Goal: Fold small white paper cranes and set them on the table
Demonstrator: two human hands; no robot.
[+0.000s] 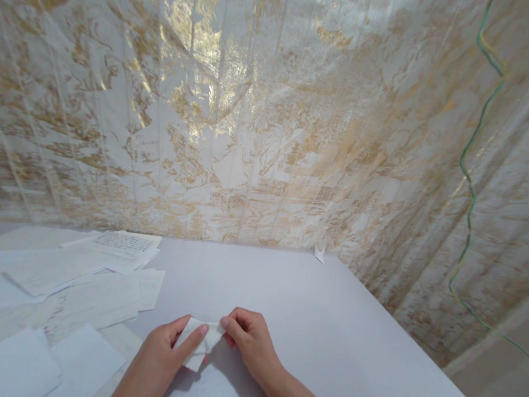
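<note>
A small folded piece of white paper point(198, 341) is between my two hands, just above the pale tabletop. My left hand point(166, 350) grips its left part, with the thumb lying across the front and fingertips behind. At the paper's upper right corner, my right hand point(248, 337) pinches a narrow end between thumb and forefinger. Creases and overlapping layers show on the paper; its exact shape is partly hidden by the fingers. Both hands cast shadows on the table below.
Many loose white sheets point(82, 293) overlap on the left, one with handwriting point(126, 244) at the back. A small folded paper piece point(319, 254) sits at the table's far right corner. Gold-patterned sheeting point(252, 129) hangs behind the table point(327, 329). A green wire point(469, 212) runs down at right.
</note>
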